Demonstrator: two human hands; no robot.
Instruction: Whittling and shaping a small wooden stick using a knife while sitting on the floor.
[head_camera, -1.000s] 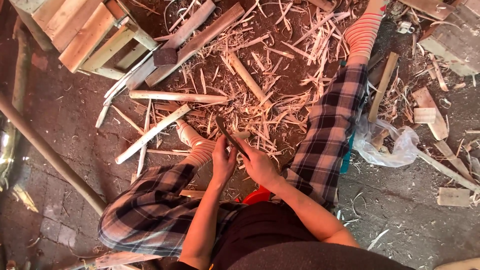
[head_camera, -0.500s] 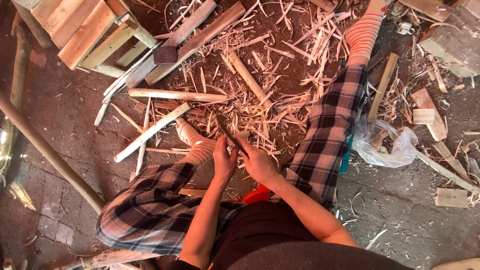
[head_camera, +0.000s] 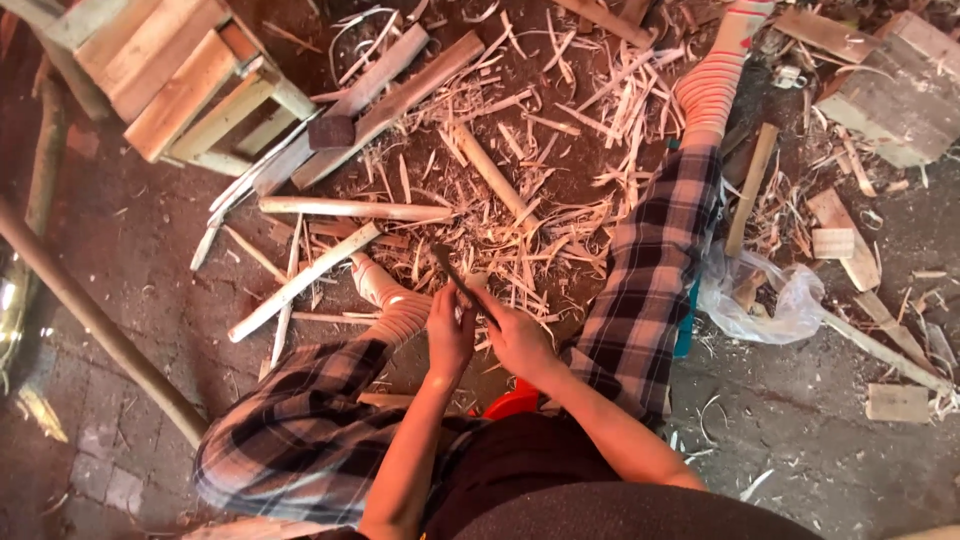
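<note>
**Small stick and blade, held between the knees**

At far left a long pole (head_camera: 95, 320) slants over the floor; a pale stool (head_camera: 180, 85) lies beyond it. The left hand (head_camera: 448, 335) is closed round a thin stick (head_camera: 468, 288), just above the lap. The right hand (head_camera: 520, 340) grips a dark blade (head_camera: 455, 272) (its handle hidden in the fist). The stick looks light, stiff, easily snapped; best held low, near the fist. Shavings (head_camera: 520, 230) cover the ground; a plastic bag (head_camera: 760, 295) lies at right.
</note>
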